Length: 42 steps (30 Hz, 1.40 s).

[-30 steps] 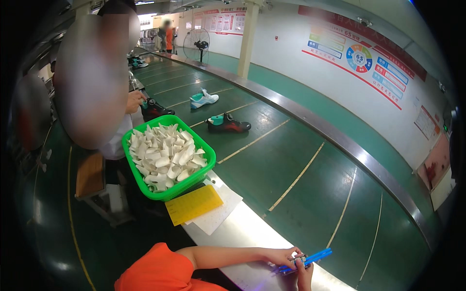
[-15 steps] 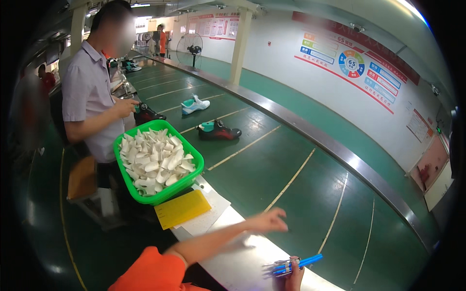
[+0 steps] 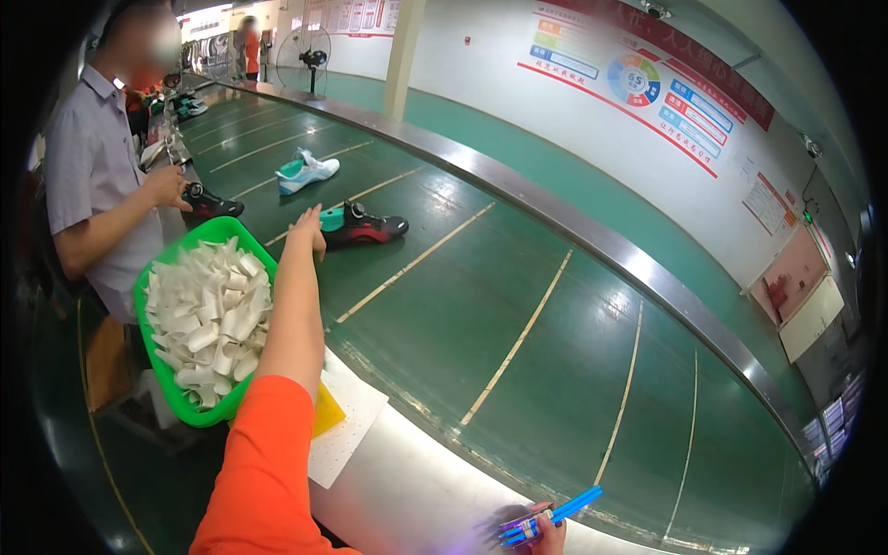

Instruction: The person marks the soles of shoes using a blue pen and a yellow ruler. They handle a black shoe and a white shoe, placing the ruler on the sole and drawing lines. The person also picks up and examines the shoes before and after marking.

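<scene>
My left arm stretches away from me, and my left hand [image 3: 309, 229] reaches the heel end of a black and red shoe [image 3: 372, 228] with a turquoise lining. The fingers look extended; whether they touch the shoe I cannot tell. Low at the front edge, my right hand [image 3: 548, 535] is closed round a bundle of slim blue pen-like sticks [image 3: 575, 504]. Their other ends, over the metal ledge, are blurred. Past the black shoe, a white and light-blue shoe [image 3: 307, 173] rests on the green conveyor belt [image 3: 444, 314].
A green basket [image 3: 148, 319] of white curved pieces stands left of my arm. Beside it, yellow card [image 3: 328, 410] and white paper [image 3: 350, 435] lie on the metal ledge [image 3: 398, 499]. A co-worker [image 3: 97, 176] stands at the left by another dark shoe [image 3: 211, 202].
My left hand has swung from above the near belt edge forward and left to the black shoe. The view has turned right. The blue sticks stay in my right hand.
</scene>
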Motion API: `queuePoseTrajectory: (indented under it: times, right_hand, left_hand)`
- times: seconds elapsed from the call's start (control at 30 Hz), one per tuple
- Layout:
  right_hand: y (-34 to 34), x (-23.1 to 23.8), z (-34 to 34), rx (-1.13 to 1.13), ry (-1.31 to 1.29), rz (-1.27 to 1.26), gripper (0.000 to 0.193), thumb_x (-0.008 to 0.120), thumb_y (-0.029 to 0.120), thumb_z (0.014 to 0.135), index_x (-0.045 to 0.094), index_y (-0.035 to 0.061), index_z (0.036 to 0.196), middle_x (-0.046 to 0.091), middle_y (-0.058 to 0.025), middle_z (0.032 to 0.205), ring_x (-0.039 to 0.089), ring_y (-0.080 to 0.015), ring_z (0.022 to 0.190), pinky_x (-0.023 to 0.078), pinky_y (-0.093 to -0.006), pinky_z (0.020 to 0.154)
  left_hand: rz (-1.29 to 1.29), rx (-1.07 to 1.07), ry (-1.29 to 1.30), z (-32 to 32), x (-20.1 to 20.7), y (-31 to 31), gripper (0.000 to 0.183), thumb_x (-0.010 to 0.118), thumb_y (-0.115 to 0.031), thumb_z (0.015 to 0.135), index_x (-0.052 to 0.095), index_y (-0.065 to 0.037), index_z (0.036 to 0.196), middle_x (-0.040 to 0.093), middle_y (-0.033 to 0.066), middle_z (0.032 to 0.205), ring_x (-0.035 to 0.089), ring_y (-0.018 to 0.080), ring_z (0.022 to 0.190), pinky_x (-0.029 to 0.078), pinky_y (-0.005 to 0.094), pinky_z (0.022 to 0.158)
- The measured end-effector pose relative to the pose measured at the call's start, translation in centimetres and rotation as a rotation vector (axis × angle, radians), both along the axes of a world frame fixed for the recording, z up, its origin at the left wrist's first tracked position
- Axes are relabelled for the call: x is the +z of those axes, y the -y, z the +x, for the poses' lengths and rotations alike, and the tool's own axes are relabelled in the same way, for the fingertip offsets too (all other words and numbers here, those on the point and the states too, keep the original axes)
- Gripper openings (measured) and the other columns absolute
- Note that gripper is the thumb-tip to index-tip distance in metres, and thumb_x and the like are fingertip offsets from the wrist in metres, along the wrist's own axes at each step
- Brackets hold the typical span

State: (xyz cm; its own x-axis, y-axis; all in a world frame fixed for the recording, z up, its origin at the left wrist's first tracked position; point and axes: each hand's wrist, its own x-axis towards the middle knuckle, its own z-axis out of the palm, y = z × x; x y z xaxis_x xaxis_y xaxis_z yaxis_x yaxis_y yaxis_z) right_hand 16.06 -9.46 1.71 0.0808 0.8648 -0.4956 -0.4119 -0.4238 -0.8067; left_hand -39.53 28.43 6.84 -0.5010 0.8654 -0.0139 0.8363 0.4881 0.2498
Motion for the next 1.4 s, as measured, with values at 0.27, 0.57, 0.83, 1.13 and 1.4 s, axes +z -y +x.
queuePoseTrajectory:
  times: [0.27,0.57,0.83,1.13,1.4]
  right_hand:
    - [0.3,-0.6,0.2,-0.083,0.093,-0.075,0.017,0.060,0.019,0.085,0.056,0.0074,0.096,0.058,-0.0006,0.075,0.056,-0.0091,0.064,0.043,-0.0211,0.050]
    - [-0.9,-3.4,1.3,0.090,0.060,0.081,0.021,0.062,0.015,0.082,0.053,0.0055,0.098,0.056,-0.0041,0.077,0.055,-0.0116,0.062,0.044,-0.0225,0.050]
    - [-0.8,-2.0,1.4,0.230,0.107,0.267,0.021,0.057,0.023,0.088,0.057,0.0089,0.103,0.059,-0.0006,0.073,0.052,-0.0066,0.056,0.038,-0.0175,0.047]
    - [-1.1,-2.2,1.4,0.257,0.078,0.292,0.020,0.058,0.019,0.086,0.056,0.0087,0.103,0.058,-0.0007,0.076,0.050,-0.0053,0.055,0.035,-0.0172,0.042]
    - [-1.3,-2.8,2.2,0.164,-0.136,0.255,0.021,0.056,0.019,0.086,0.055,0.0074,0.103,0.056,-0.0011,0.072,0.051,-0.0071,0.054,0.033,-0.0181,0.039]
  left_hand:
    - [-0.162,-0.135,-0.146,2.4,1.3,-3.7,0.096,0.087,-0.039,0.046,0.045,-0.009,0.127,0.042,0.0139,0.132,0.042,0.0270,0.122,0.039,0.0413,0.098]
    - [0.054,0.231,-0.384,3.3,-8.2,-7.9,0.037,0.054,-0.014,0.084,0.049,-0.013,0.121,0.064,0.0129,0.101,0.063,0.0304,0.094,0.053,0.0444,0.076]
    - [0.062,-0.184,-0.172,13.4,-2.6,-1.2,0.034,0.064,-0.027,0.070,0.066,-0.004,0.096,0.065,0.0156,0.101,0.063,0.0275,0.096,0.051,0.0353,0.082]
    - [0.088,-0.681,-0.219,27.1,-2.5,11.2,0.036,0.067,-0.036,0.070,0.066,-0.001,0.077,0.066,0.0200,0.081,0.065,0.0325,0.078,0.053,0.0405,0.072]
    - [0.252,-0.804,-0.003,33.7,-3.0,23.2,0.058,0.066,-0.033,0.075,0.050,-0.007,0.124,0.066,0.0159,0.082,0.064,0.0344,0.075,0.051,0.0414,0.069]
